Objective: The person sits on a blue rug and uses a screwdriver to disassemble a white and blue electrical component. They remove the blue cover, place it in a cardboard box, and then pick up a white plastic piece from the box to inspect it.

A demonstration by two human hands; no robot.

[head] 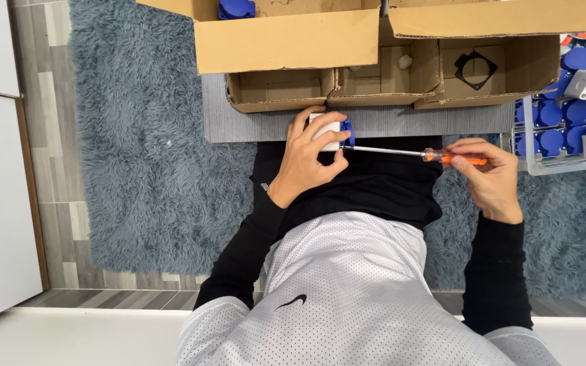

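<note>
My left hand (pixel 308 157) grips a small white box-shaped part with a blue cap (pixel 336 133), held over my lap. My right hand (pixel 490 173) holds a screwdriver (pixel 415 154) by its orange handle. The thin metal shaft runs left and its tip meets the blue side of the white part. Both arms are in black sleeves.
Open cardboard boxes (pixel 286 41) stand in front of me on a grey mat (pixel 239 125); one holds a black square frame (pixel 475 68). A clear bin (pixel 564 118) of blue and white parts sits at the right. A shaggy grey-blue rug (pixel 150 149) covers the floor.
</note>
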